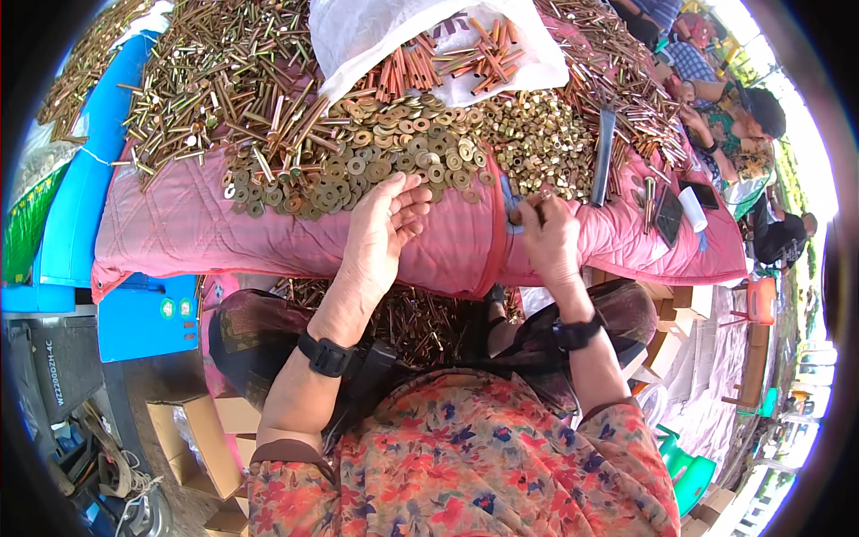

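Note:
My left hand [385, 219] is over the near edge of a pile of brass-coloured washers [367, 166]. Its fingers are loosely curved and apart, and nothing shows in them. To the right, my right hand [549, 237] is closed in a pinch at the near edge of a heap of small brass-coloured nuts [546, 134]. What its fingertips hold, if anything, is too small to make out. Just left of those fingers lies a narrow blue strip [512, 204]. Both piles rest on a pink quilted cloth [206, 224].
Long metal bolts [224, 80] are heaped at the back left. A white plastic bag [358, 45] spills copper-coloured tubes [403, 67]. A dark flat bar [603, 157], a phone [705, 195] and a white roll [692, 209] lie at right. Cardboard boxes [192, 447] stand below. People [743, 116] sit at far right.

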`<state>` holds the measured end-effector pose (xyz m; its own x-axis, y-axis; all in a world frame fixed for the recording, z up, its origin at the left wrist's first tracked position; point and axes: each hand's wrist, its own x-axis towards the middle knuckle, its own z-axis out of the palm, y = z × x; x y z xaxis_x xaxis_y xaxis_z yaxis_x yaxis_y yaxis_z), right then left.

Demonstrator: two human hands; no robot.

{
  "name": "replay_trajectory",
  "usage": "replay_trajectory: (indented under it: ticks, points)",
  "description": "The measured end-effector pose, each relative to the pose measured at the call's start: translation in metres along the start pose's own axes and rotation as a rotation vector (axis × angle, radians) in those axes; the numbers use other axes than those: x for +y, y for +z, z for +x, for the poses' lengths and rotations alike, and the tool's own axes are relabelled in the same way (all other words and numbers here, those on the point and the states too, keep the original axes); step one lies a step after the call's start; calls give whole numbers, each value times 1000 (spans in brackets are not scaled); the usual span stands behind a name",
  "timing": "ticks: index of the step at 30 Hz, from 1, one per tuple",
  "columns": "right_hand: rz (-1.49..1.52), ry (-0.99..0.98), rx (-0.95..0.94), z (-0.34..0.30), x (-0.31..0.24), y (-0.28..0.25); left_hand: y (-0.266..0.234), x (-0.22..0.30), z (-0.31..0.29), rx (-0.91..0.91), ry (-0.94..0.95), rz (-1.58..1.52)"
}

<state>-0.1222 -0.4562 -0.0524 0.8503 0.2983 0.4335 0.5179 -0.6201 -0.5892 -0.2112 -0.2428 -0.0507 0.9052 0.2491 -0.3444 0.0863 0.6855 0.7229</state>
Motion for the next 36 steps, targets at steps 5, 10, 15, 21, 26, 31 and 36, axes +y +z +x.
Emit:
replay_trajectory:
  ticks: [5,10,15,21,26,31,36]
  points:
    - [-64,-76,-54,1,23,12,2,0,2,45,10,57]
    - [146,72,11,-1,-9,-3,-1,-3,4,39,18,68]
    - [-9,6,-131,-3,22,19,-8,-12,9,-3,22,105]
    - [189,56,-215,6,-24,11,9,-28,7,-218,134,284]
    - [408,102,-301,14,-26,26,16,-22,1,-332,190,391]
    - [564,225,-551,22,-36,24,7,-24,4,-268,141,338]
    - [89,-65,-394,66,-3,15,-10,-16,10,-190,15,98]
